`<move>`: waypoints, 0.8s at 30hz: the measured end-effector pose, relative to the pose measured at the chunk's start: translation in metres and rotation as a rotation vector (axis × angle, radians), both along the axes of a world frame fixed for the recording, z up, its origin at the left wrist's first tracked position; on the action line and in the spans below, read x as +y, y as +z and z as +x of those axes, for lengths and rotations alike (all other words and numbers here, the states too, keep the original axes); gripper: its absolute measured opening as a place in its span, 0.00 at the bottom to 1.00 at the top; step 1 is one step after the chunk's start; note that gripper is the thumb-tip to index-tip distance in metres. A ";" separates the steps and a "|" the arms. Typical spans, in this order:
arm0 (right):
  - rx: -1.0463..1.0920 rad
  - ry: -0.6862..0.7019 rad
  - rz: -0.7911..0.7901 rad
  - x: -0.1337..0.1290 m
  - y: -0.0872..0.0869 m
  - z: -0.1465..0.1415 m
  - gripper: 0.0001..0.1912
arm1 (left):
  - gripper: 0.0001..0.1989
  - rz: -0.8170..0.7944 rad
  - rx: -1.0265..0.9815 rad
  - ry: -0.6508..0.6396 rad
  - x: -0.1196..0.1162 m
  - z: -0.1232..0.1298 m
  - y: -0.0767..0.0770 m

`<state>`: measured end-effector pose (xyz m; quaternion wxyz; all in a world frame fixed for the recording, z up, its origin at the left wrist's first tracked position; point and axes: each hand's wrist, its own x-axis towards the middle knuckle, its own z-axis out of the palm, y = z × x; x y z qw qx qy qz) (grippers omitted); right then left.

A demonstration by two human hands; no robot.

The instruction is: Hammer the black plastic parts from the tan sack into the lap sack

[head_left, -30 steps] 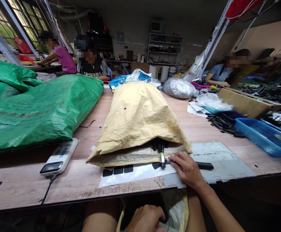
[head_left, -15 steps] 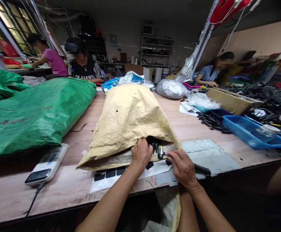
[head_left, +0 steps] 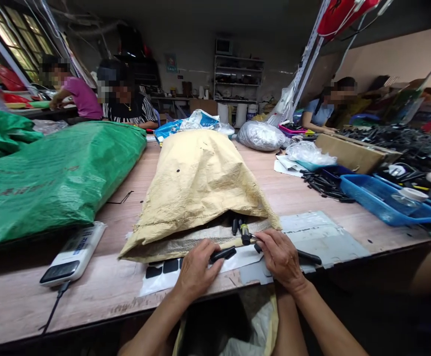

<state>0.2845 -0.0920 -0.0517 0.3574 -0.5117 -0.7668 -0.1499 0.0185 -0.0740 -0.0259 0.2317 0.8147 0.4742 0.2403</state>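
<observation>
A yellow woven sack [head_left: 200,183] lies on the table with its mouth towards me, and black parts [head_left: 235,226] show in the opening. My left hand [head_left: 199,267], in front of that mouth, is closed on a black piece [head_left: 223,254] above a white sheet with black patches [head_left: 159,283]. To its right, my right hand [head_left: 281,254] pinches the thin shaft of a small tool with a black and yellow-green head [head_left: 245,233]. Under and beside the right hand lies a black handle [head_left: 309,258]. Another open sack [head_left: 271,326] hangs below the table edge.
On the left lie a green sack [head_left: 63,173] and a white device with a cable [head_left: 76,252]. A blue tray [head_left: 386,198], loose black parts [head_left: 323,187] and a cardboard box [head_left: 349,152] stand at the right. Three people sit farther back.
My left hand has come out of the sack mouth towards me, now with a black piece in it. The right hand and its tool have stayed almost in place.
</observation>
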 end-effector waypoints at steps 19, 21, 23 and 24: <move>0.261 0.106 -0.213 -0.042 0.013 -0.060 0.22 | 0.10 -0.079 -0.154 -0.002 0.005 -0.003 -0.013; 0.234 0.101 -0.245 -0.041 0.014 -0.062 0.20 | 0.10 -0.076 -0.159 -0.001 0.005 -0.003 -0.013; 0.250 0.109 -0.231 -0.041 0.016 -0.064 0.21 | 0.10 -0.064 -0.156 -0.002 0.005 -0.003 -0.013; 0.265 0.122 -0.215 -0.041 0.017 -0.066 0.21 | 0.09 -0.057 -0.149 0.000 0.005 -0.002 -0.013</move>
